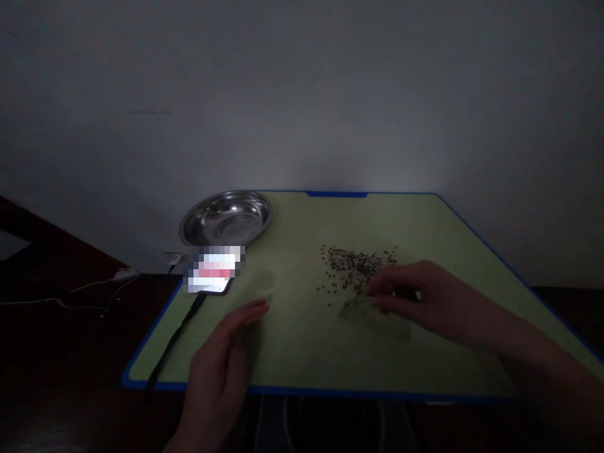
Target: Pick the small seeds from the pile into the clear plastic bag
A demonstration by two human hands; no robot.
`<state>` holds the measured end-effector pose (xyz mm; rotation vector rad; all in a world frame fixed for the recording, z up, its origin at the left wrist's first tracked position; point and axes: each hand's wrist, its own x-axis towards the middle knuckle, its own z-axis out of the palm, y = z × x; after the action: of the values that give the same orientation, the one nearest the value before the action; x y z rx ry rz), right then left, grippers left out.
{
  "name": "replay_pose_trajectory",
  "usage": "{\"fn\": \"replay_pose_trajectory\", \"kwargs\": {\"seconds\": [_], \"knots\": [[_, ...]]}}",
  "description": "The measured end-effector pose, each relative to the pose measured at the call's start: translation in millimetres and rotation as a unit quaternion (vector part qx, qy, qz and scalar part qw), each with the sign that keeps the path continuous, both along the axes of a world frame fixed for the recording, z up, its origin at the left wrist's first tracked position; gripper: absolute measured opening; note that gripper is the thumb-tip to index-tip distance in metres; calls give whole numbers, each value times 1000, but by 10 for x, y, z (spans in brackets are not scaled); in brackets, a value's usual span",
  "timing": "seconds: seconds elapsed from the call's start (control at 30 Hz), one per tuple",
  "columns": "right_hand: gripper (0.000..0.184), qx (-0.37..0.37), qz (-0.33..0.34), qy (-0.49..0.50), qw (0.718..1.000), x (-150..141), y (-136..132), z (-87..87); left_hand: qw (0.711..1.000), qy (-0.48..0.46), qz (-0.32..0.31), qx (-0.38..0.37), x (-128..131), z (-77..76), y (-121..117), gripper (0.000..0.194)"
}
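Note:
A loose pile of small dark grains (352, 263), with some paler ones mixed in, lies spread on a light green board (292, 340) with a blue rim. At the near right edge of the pile is my right hand (419, 296), its thumb and fingers brought together in a pinch. Just below those fingertips shows a faint, see-through patch that I cannot make out. My left hand (224, 352) rests over the board's near left part, fingers stretched out and holding nothing.
A shiny metal bowl (226, 220) stands at the back left corner. In front of it lies a lit phone (214, 270) with a dark strap (177, 340) running to the near edge. White cables (94, 286) lie left of the board; a pale wall (302, 94) rises behind.

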<state>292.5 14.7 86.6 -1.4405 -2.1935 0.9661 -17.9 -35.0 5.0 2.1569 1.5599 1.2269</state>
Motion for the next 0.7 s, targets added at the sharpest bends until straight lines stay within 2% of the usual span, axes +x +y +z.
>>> {"fn": "replay_pose_trajectory", "kwargs": {"seconds": [0.17, 0.33, 0.47, 0.63, 0.7], "knots": [[19, 35, -55, -8, 998, 270, 261, 85, 997, 77, -30, 9, -4, 16, 31, 32], [21, 49, -66, -6, 997, 387, 402, 13, 985, 166, -27, 37, 65, 9, 88, 24], [22, 45, -92, 5, 995, 535, 416, -33, 972, 228, -27, 48, 93, -20, 124, 31], [24, 80, -153, -25, 985, 835, 490, -49, 959, 273, -42, 63, 87, -36, 169, 41], [23, 61, -163, -35, 984, 952, 526, -64, 955, 283, -53, 75, 82, -45, 189, 42]]}}
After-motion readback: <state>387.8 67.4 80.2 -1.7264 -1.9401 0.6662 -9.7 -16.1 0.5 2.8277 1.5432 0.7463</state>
